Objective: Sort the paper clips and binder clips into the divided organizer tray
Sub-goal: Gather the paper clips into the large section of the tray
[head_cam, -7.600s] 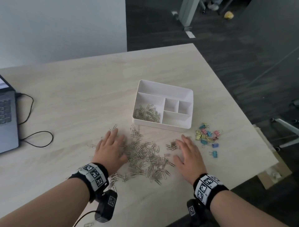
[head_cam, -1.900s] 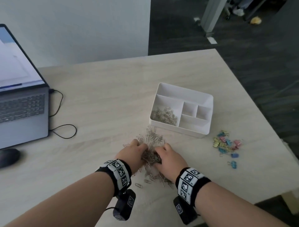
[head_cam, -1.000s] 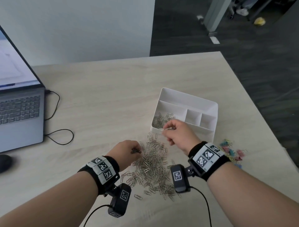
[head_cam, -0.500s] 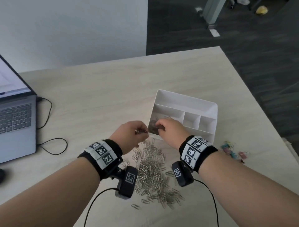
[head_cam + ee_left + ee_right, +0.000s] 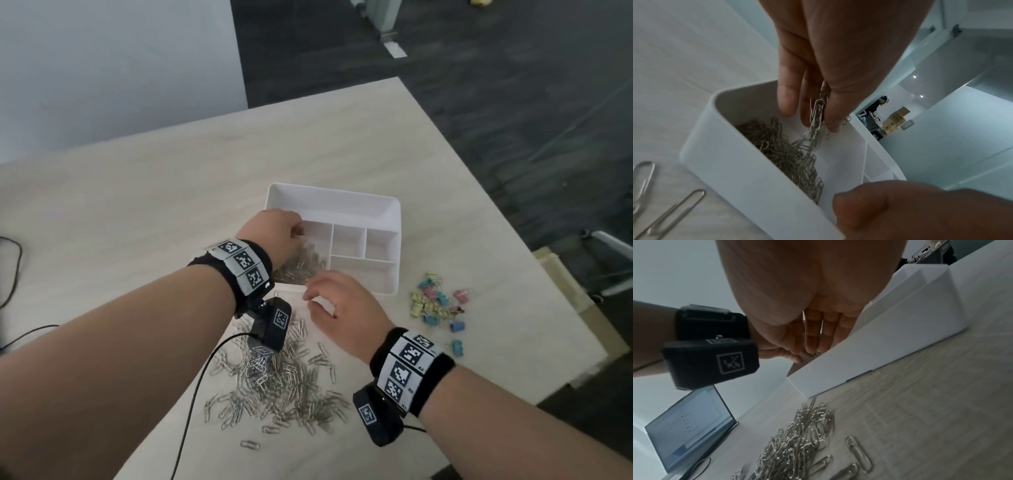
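Note:
A white divided tray [image 5: 383,205] sits mid-table; silver paper clips [image 5: 305,267] lie in its left compartment [image 5: 789,155]. My left hand [image 5: 297,233] hovers over that compartment and pinches a small bunch of paper clips [image 5: 817,113] between thumb and fingers [image 5: 786,99]. Just in front of the tray's near wall, my right hand [image 5: 312,298] hangs with loosely curled fingers and holds nothing that I can see. A large loose pile of paper clips [image 5: 277,383] lies on the table under my forearms. Coloured binder clips [image 5: 436,306] lie right of the tray.
The tray's other compartments [image 5: 347,240] hold nothing. A laptop [image 5: 688,423] stands open at the left, with a black cable [image 5: 13,267] on the table. The table's right edge [image 5: 565,308] runs close behind the binder clips.
My left hand has carried its pinch of clips forward over the tray's left compartment. My right hand has drawn back out of the tray to just in front of it.

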`<state>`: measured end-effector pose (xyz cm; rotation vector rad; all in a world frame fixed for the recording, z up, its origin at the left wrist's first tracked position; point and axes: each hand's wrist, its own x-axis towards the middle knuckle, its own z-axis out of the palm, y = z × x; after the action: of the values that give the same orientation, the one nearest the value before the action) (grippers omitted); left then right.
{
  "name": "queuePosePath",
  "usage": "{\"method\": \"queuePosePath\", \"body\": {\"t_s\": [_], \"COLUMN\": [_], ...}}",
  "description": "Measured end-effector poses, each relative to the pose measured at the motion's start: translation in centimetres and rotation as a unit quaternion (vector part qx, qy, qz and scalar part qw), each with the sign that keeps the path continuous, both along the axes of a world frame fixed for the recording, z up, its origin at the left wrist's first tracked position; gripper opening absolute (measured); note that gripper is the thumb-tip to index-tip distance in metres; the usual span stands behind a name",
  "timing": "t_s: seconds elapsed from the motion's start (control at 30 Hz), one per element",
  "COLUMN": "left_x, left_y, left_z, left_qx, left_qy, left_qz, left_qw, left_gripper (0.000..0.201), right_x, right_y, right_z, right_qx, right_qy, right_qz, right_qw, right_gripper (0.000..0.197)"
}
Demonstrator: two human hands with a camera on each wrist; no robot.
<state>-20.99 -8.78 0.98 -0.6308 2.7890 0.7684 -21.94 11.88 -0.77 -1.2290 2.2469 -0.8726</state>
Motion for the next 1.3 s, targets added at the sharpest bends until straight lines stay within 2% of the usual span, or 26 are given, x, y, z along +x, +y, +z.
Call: {"method": "queuePosePath", "body": {"t_s": [0.17, 0.3, 0.37, 0.5, 0.53, 0.6, 0.67, 0.7, 0.8, 0.93, 1.13, 1.3], "left_x": [1.8, 5.2, 7.4, 12.6, 13.8, 15.8, 17.3, 17.9, 19.0, 19.7, 19.4, 19.0], "left_y": [0.4, 0.5, 0.7, 1.2, 1.3, 1.5, 2.0, 2.4, 4.2, 6.8, 8.2, 7.7], "left_z": [0.5, 1.1, 1.1, -1.0, -1.7, -2.8, -3.2, -3.4, -3.7, -4.9, -5.8, -5.9], "left_qx": [0.043, 0.086, 0.093, 0.067, 0.053, 0.027, 0.012, 0.0, -0.053, -0.081, -0.015, 0.036], "left_qy": [0.014, 0.074, 0.089, 0.046, 0.021, -0.06, -0.128, -0.149, -0.176, -0.145, -0.081, -0.062], "left_qz": [0.053, 0.099, 0.112, 0.098, 0.091, 0.071, 0.054, 0.042, -0.022, -0.052, 0.002, 0.019], "left_qw": [0.998, 0.989, 0.985, 0.992, 0.994, 0.995, 0.99, 0.988, 0.983, 0.985, 0.997, 0.997], "left_gripper": [0.028, 0.009, 0.008, 0.01, 0.02, 0.058, 0.099, 0.113, 0.126, 0.117, 0.065, 0.037], "right_x": [0.1, 0.7, 1.0, 2.2, 2.6, 3.6, 4.7, 5.2, 7.0, 8.8, 9.9, 9.4], "right_y": [0.9, 2.2, 2.7, 3.4, 3.4, 3.3, 3.2, 3.1, 2.8, 2.0, 0.6, 0.2], "right_z": [-0.6, -1.3, -1.7, -2.3, -2.3, -2.4, -2.4, -2.5, -2.8, -3.1, -4.1, -4.3], "right_qx": [-0.022, 0.026, 0.096, 0.263, 0.287, 0.311, 0.324, 0.328, 0.336, 0.32, 0.241, 0.208], "right_qy": [0.018, 0.008, -0.022, -0.014, -0.004, 0.006, 0.012, 0.018, 0.04, 0.059, 0.048, 0.021], "right_qz": [-0.014, -0.005, 0.006, 0.027, 0.03, 0.039, 0.05, 0.057, 0.086, 0.084, 0.049, 0.04], "right_qw": [1.0, 1.0, 0.995, 0.964, 0.958, 0.95, 0.945, 0.943, 0.937, 0.942, 0.968, 0.977], "right_gripper": [0.013, 0.017, 0.033, 0.096, 0.108, 0.122, 0.127, 0.128, 0.13, 0.122, 0.073, 0.038]}}
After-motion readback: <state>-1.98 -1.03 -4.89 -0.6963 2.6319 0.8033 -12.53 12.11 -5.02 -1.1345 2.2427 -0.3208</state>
